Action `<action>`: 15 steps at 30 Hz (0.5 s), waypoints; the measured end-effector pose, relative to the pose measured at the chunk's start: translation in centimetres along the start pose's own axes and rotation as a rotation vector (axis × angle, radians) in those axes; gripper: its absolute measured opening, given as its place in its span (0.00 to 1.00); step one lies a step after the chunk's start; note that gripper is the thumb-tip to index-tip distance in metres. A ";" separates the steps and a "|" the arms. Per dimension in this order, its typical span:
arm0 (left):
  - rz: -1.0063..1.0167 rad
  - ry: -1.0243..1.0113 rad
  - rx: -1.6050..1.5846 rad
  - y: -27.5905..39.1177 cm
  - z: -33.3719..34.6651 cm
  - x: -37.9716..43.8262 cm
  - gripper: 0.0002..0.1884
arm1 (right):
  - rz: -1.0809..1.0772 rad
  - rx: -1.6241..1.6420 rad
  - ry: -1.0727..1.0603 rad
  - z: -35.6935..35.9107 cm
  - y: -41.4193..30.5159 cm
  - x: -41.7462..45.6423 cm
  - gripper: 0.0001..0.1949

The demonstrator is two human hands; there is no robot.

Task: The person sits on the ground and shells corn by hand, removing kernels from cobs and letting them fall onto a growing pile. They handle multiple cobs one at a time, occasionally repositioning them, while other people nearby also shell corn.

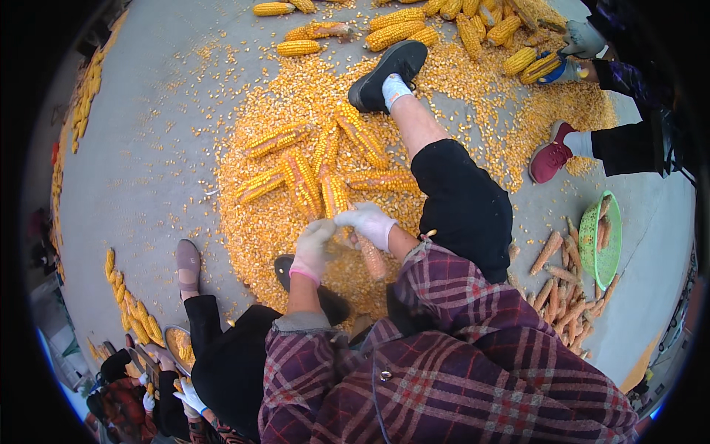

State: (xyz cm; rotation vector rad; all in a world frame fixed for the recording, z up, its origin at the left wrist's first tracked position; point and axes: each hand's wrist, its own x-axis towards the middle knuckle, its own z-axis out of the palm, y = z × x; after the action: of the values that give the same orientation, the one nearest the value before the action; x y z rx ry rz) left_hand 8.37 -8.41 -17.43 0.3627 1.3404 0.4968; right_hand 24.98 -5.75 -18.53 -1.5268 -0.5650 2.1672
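Note:
My left hand (314,243), in a pale glove with a pink cuff, has curled fingers meeting those of my right hand. What it grips is hidden. My right hand (370,225), also gloved, is closed around a mostly stripped corn cob (373,258) that slants down below it. Just beyond the fingertips lies a partly shelled ear of corn (334,195). More partly stripped ears, among them one ear (360,133) and another ear (381,180), rest on the spread of loose kernels (255,211). Kernels under my hands look blurred.
My black shoe (388,77) stands beyond the ears. At right, a co-worker's gloved hand (560,72) is at an ear; nearby are a red shoe (552,152), bare cobs (566,294) and a green plastic basket (588,244). Other people work lower left, beside a metal basin (176,344).

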 end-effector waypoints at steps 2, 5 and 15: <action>0.088 0.076 -0.129 -0.1 -0.3 -0.1 0.19 | -0.038 0.086 -0.053 0.4 -1.1 -1.4 0.16; 0.251 -0.099 -0.408 2.0 1.0 -2.3 0.24 | -0.039 0.120 -0.235 1.0 -3.9 -5.1 0.16; 0.412 -0.147 -0.533 7.0 8.8 -8.2 0.29 | -0.042 0.196 -0.503 -1.5 -3.5 -11.4 0.17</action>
State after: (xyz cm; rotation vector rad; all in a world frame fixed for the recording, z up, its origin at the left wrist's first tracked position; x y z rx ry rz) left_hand 14.82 -6.64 -5.18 0.2231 0.9423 1.1203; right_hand 30.26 -9.07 -8.26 -0.8586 -0.5110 2.4954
